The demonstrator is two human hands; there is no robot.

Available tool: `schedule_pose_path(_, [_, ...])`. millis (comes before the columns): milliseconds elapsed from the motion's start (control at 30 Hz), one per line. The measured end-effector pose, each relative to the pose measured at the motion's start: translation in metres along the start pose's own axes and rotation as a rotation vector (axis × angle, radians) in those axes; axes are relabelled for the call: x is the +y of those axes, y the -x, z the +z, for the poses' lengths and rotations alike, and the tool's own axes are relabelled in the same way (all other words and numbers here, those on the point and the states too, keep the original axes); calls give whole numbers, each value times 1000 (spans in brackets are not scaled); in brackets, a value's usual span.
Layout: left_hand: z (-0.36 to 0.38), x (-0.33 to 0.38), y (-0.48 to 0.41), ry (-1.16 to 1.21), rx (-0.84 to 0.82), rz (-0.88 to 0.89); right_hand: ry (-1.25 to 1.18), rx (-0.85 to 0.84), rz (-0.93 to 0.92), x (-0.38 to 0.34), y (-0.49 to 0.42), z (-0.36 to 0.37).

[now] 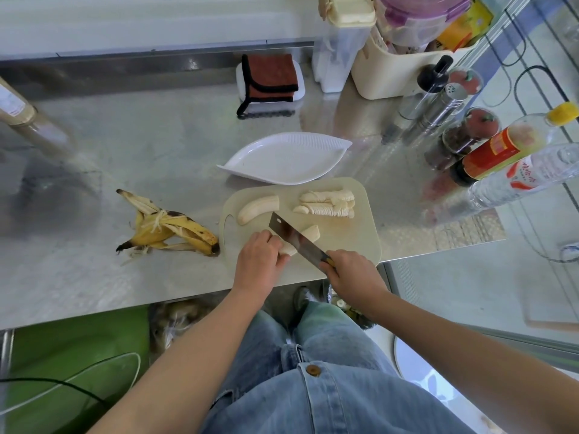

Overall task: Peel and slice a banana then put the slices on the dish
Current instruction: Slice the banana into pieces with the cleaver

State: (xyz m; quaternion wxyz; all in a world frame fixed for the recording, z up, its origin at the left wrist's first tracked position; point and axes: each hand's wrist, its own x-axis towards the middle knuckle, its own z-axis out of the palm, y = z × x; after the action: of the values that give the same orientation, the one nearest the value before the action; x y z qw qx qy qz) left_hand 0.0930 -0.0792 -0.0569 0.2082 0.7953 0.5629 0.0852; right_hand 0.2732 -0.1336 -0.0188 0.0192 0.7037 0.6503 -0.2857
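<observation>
R hand on knife; bottle label illegible

head cam | above, facing down-forward | close over counter

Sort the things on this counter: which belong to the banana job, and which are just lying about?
Job: banana piece being cut, uncut half, slices, knife, cutting board, dish, peel, left hand, right hand.
Lying about: folded cloth, metal shaker, sauce bottle, water bottle, cream basket.
</observation>
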Motion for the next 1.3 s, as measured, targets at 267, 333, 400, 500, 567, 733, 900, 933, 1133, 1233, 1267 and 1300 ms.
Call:
schedule_pose_path(267, [0,0,-1,0,5,-11,-138,67,32,0,3,-1])
schedule_pose_path(333, [1,0,-1,2,4,-18,-129,67,21,-1,5,-3])
schedule_pose_path(400, [2,0,-2,-1,6,-19,-109,55,12,-1,5,-4])
schedule_pose_path(500, [2,0,-2,-1,9,-18,-93,36,10,-1,5,-4])
schedule_pose_path(567, [3,-1,-2,-2,9,-17,-83,23,13,-1,5,-4])
schedule_pose_path(733, [3,1,-2,2,17,-15,-45,7,13,-2,1,-3])
schedule_pose_path(900, [1,1,-2,17,17,-13,-17,12,19,-5,-2,7])
schedule_pose_path(933, [1,1,-2,18,18,-11,-39,17,25,-5,-3,8])
schedule_pose_path(1133, [0,-4,2,-1,24,21,-149,71,24,-6,2,0])
schedule_pose_path(1233, [1,-7,5,-15,45,37,-129,61,13,-6,4,-4])
schedule_pose_path(1267, [1,-8,5,-21,46,35,-116,55,11,-6,3,-4])
schedule_pose_path(1300, [1,-8,4,-25,44,34,-103,51,9,-6,3,-4])
